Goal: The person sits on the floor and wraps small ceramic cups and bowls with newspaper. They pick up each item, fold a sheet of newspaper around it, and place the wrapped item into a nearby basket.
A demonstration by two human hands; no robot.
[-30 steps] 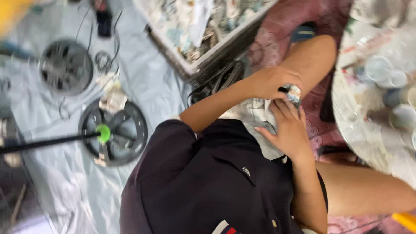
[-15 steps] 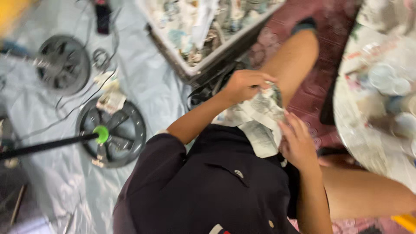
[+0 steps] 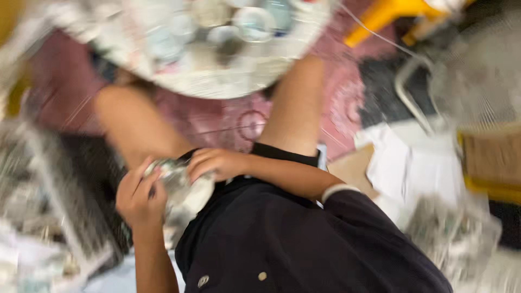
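The picture is blurred by motion. I sit in a black shirt with bare legs stretched ahead. Both hands meet over my lap on a small object wrapped in crumpled newspaper [image 3: 183,190]. My left hand [image 3: 137,199] cups the bundle from the left and underneath. Over its top right side, the fingers of my right hand [image 3: 217,163] are closed. What is inside the paper is hidden.
A round paper-covered table [image 3: 217,84] with cups and small dishes stands just beyond my knees. A yellow stool [image 3: 382,16] and a grey wire fan guard [image 3: 477,70] are at the upper right. Newspaper piles [image 3: 456,233], white sheets [image 3: 418,168], cardboard and a crate [image 3: 59,179] surround me on a red patterned rug.
The view has swung round from the floor with fan parts to the table ahead. The newspaper, spread loosely before, is now bunched tightly round the object between both hands.
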